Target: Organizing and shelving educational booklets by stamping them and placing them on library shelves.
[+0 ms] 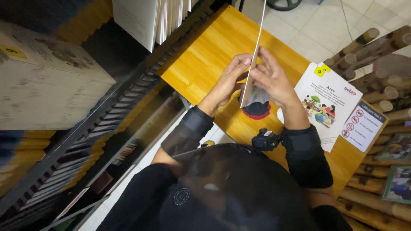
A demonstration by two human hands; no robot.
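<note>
Holding a thin book [253, 64] upright above the tabletop [214, 51], the left hand [227, 81] and right hand [272, 79] are both pinching it; more books [329, 100] are lying beside, not yet lifted.

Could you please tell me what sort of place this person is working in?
Most likely a library or school book room. Metal shelves hold rows of thin books, a rules sign lies on the wooden table, and both hands hold a thin booklet upright.
</note>
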